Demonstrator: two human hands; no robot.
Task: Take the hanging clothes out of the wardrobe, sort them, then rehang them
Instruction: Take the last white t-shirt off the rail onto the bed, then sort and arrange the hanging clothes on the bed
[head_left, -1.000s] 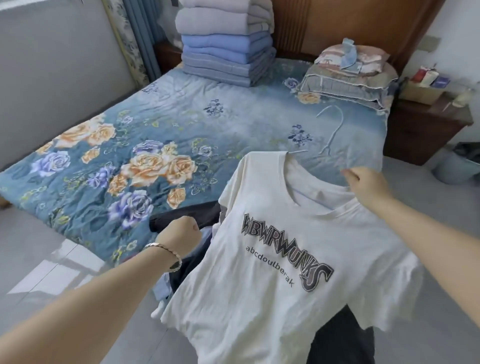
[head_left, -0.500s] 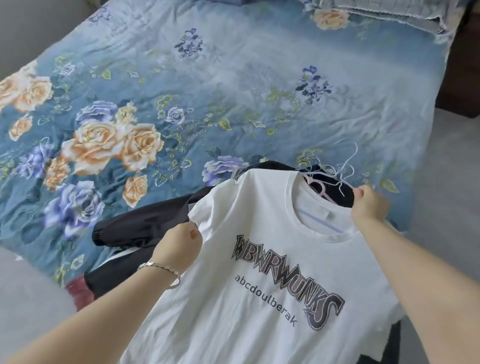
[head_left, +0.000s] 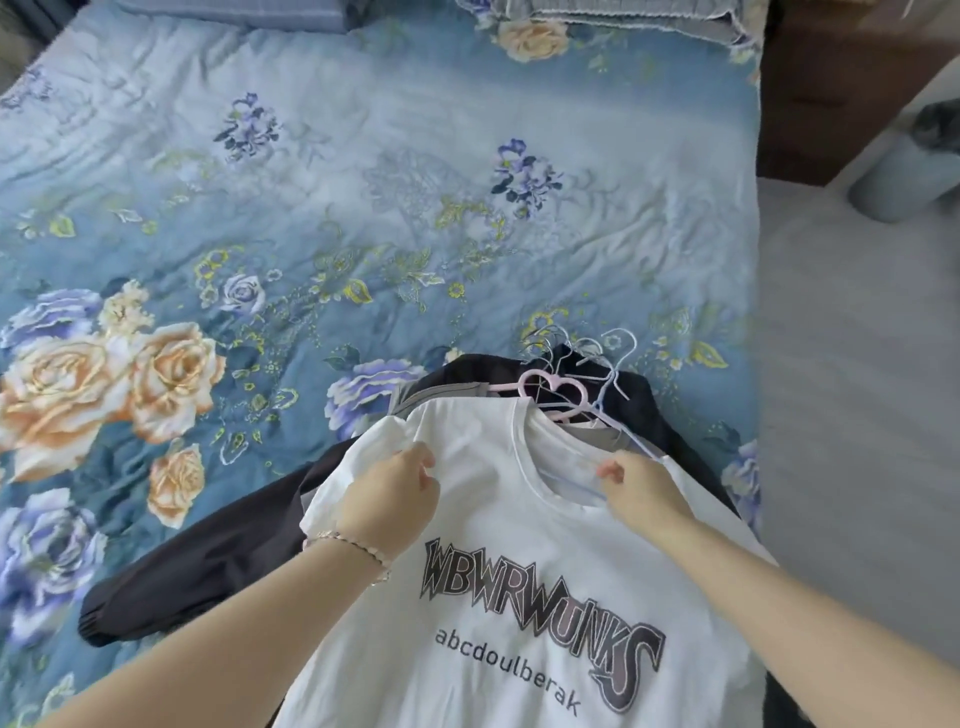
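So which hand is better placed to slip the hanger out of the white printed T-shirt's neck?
Right hand: probably, since it's already at the neckline on the pale blue hanger; left hand grips the shoulder.

Soft, even daylight fills the scene, brightest on the pale upper middle of the bedspread (head_left: 426, 130), where the print washes out slightly. Shadows are faint and diffuse, with no hard glare. The white T-shirt (head_left: 498, 597) reads bright yet keeps its lettering legible. Wide-angle distortion bends the edges; the corners and the grey bin (head_left: 904, 176) at upper right look soft and smeared.
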